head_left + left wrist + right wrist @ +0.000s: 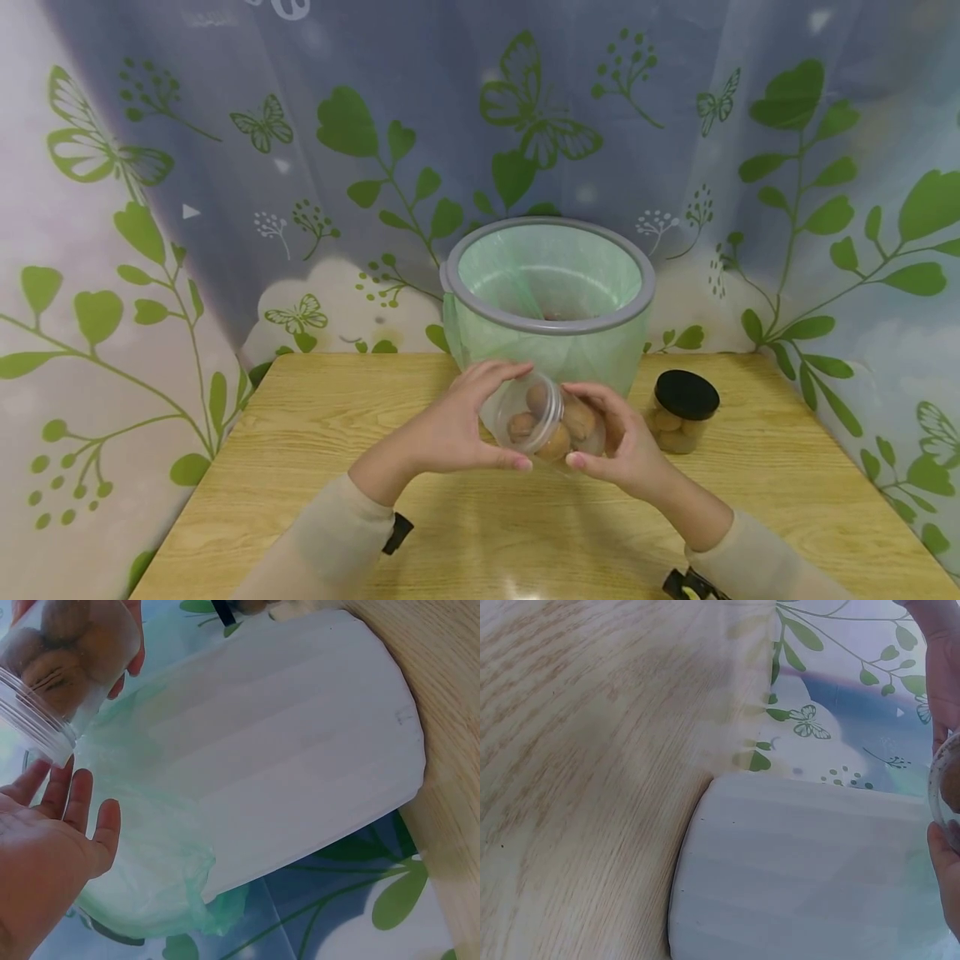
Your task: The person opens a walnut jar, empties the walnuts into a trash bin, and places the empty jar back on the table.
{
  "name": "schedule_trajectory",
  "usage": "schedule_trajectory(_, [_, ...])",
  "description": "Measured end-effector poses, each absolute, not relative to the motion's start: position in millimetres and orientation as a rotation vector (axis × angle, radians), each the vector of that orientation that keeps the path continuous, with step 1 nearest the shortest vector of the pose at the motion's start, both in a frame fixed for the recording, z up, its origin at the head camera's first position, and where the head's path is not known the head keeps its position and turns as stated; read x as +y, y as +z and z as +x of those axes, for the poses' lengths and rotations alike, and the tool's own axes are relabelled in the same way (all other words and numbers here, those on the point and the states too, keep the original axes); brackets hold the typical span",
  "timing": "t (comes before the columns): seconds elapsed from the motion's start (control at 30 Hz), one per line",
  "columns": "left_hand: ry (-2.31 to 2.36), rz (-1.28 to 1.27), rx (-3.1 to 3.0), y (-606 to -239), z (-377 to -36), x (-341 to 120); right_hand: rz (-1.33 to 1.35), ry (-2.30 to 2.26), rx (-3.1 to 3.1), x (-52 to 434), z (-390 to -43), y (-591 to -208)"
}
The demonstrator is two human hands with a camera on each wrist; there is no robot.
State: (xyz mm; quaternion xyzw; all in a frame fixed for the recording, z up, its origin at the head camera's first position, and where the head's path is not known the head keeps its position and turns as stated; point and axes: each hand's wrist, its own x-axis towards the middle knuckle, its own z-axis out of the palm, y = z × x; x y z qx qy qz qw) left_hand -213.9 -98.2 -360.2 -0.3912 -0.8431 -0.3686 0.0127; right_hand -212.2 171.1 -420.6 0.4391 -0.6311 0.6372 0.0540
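Jar [551, 417]: one, clear plastic, lid off, tipped on its side with the open mouth toward me, held above the desk [315, 433] just in front of the bin [547, 296]. Contents: brown walnut-like nuts [557, 419], several; I cannot count them exactly through the wall.

Left hand [457, 421]: I see it at the mouth end, fingers arched over the rim and thumb under it in the head view; the left wrist view shows its palm flat and fingers straight beside the threaded neck, so it steadies rather than clamps.

Right hand [626, 446]: curled round the body and base of the jar, carrying it.

Handling, as I judge it: light, stiff thin-walled plastic, smooth and a little slippery; the nuts are loose and would roll out if the mouth dips. Best hold is round the body, with support at the neck threads.

Second jar [684, 411]: one, upright on the desk to the right of the bin, black lid on, the same nuts inside.

Bin: one, white ribbed wall, grey rim, pale green bag liner, standing at the far edge of the desk.

Hands: two. Jars: two. Lids seen: one.
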Motion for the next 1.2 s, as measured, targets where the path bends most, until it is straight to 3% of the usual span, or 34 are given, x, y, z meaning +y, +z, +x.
schedule_trajectory(1.2, [-0.911,-0.784,-2.697,-362.5,-194.6,-84.5,1.322,1.943,-1.940,167.8,-211.9,-421.2])
